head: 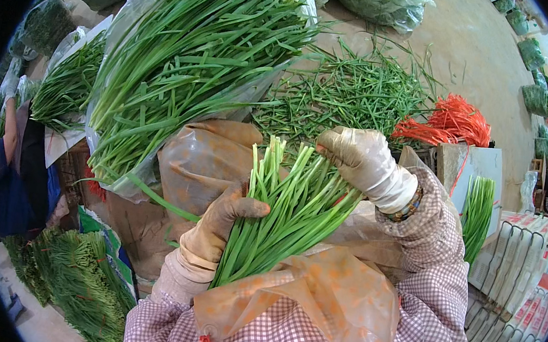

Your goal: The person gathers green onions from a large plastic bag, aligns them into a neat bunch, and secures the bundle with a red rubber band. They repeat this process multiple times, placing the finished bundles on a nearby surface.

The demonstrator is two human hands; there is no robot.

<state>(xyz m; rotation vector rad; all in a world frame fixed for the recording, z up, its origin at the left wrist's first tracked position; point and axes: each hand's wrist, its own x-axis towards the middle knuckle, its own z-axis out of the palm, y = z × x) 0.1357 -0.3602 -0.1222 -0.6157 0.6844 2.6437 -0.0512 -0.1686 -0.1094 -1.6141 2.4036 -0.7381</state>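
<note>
A loose bunch of garlic chives (279,216) lies across my lap, its pale cut ends pointing away from me and spread like a fan. My gloved left hand (224,220) grips it from the left, thumb laid over the stalks. At the upper right of the bunch, my gloved right hand (354,161) has its fingers curled around the ends of a few stalks; its fingertips are partly hidden. Beneath is a translucent, orange-patterned plastic apron (311,293). Just beyond my left hand, a large heap of chives (200,60) rests on clear plastic sheeting.
Trimmed leaf scraps (351,89) litter the floor ahead. Red plastic ties (457,122) lie by a pale board (477,166), with a tied-looking chive bundle (477,215) beside it. Stacked white crates (512,263) stand right. Several bundles (80,281) lie left, near another person (15,185).
</note>
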